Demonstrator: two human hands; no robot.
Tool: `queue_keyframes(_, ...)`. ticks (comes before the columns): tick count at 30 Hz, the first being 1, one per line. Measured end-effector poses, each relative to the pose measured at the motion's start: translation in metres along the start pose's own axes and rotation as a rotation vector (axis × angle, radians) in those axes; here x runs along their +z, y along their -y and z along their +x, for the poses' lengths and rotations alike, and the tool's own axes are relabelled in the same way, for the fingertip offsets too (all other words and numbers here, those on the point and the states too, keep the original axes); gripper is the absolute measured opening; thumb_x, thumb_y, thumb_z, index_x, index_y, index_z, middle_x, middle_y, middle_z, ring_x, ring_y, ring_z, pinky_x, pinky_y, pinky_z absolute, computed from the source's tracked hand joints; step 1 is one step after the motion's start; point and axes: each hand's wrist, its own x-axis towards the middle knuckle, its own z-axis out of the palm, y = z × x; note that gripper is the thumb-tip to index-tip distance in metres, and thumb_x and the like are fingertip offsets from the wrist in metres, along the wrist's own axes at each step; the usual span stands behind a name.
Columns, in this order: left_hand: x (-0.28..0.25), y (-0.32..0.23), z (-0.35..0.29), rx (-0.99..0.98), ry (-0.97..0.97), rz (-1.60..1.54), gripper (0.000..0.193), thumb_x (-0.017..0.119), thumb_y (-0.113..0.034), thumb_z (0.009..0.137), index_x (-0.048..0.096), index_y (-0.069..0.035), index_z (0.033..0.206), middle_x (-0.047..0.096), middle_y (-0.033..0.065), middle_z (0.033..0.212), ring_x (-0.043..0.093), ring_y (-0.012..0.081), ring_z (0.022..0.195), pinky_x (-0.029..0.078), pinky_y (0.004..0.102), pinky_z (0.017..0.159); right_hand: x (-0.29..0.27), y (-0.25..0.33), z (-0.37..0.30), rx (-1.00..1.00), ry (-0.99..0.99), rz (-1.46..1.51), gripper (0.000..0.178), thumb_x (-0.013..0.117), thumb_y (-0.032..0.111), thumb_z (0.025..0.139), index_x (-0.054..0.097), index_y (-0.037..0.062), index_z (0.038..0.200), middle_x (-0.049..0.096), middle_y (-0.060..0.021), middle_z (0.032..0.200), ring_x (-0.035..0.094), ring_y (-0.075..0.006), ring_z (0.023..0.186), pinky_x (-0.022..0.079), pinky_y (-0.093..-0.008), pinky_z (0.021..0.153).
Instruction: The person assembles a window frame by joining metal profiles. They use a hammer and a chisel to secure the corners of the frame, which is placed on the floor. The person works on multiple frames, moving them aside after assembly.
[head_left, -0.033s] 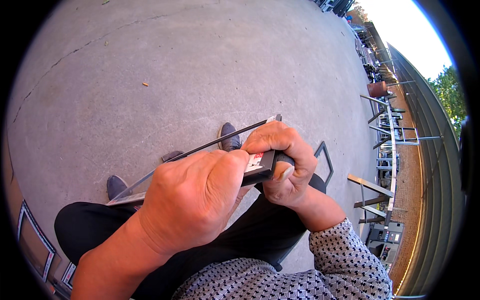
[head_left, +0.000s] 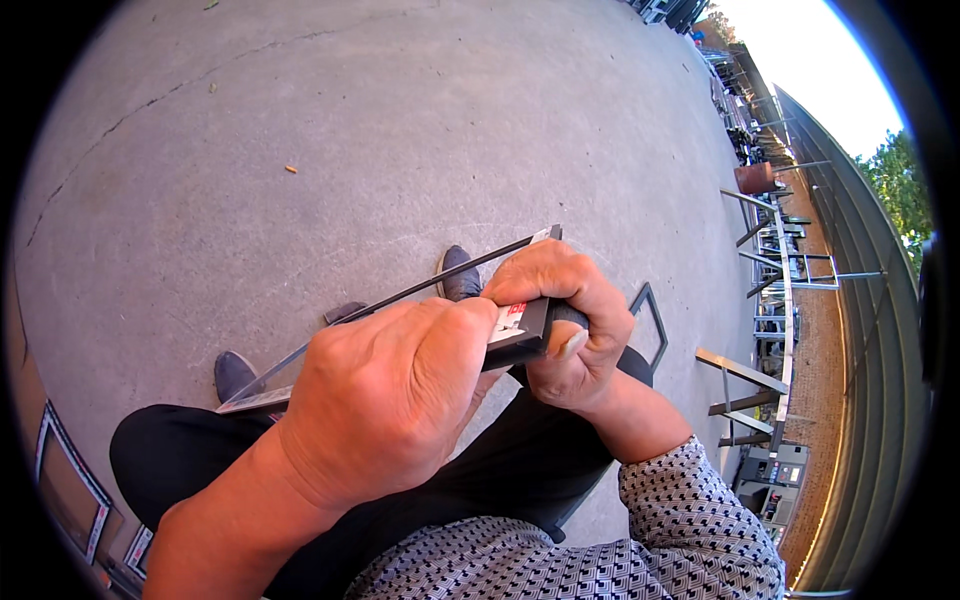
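Both my hands are closed on a dark metal frame held above my lap. My left hand wraps its near bar and covers much of it. At the bar's right end, my right hand curls around the corner, its fingertips by a strip of white film with red print. A dark rounded piece shows between the right fingers; its kind is unclear. The frame's far bar runs slantwise beyond my hands, and more pale film shows at its left end.
My dark shoes rest on the grey concrete floor. Another dark frame lies beyond my right knee. More frames lie at the lower left. Trestle-like supports and a grey machine box stand along the right side.
The held frame has tilted very slightly, its far corner a touch higher. Both hands keep the same hold.
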Motion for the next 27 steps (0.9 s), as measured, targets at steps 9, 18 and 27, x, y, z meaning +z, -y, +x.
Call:
queue_keyframes(9,-0.006,0.001,0.004,-0.04,-0.022,-0.009,0.021,0.071,-0.013,0.1,0.064,0.003,0.111,0.072,0.0151,0.087,0.072,0.0284,0.07,0.056,0.0358,0.06,-0.002,-0.004,0.012,-0.014,0.052,0.007,0.039,0.07,0.038,0.101,0.071,-0.0017,0.1,0.071,-0.0127,0.091,0.068,-0.023,0.08,0.054,-0.0338,0.071)
queue_keyframes(18,-0.009,0.002,0.008,-0.043,-0.03,-0.024,0.02,0.07,-0.015,0.102,0.063,0.003,0.109,0.072,0.0145,0.087,0.072,0.0277,0.07,0.056,0.035,0.061,0.002,-0.001,0.014,0.018,0.008,-0.015,0.031,0.075,0.031,0.099,0.072,0.0007,0.096,0.071,-0.0116,0.086,0.068,-0.0234,0.076,0.053,-0.034,0.067)
queue_keyframes(27,-0.005,0.007,0.013,-0.014,-0.07,0.023,0.019,0.073,-0.014,0.098,0.064,0.001,0.105,0.071,0.0133,0.082,0.071,0.0282,0.065,0.055,0.0362,0.057,0.001,-0.003,0.015,0.031,0.06,-0.11,0.046,0.061,0.042,0.107,0.07,-0.0029,0.1,0.069,-0.0124,0.09,0.068,-0.0208,0.078,0.054,-0.0323,0.069)
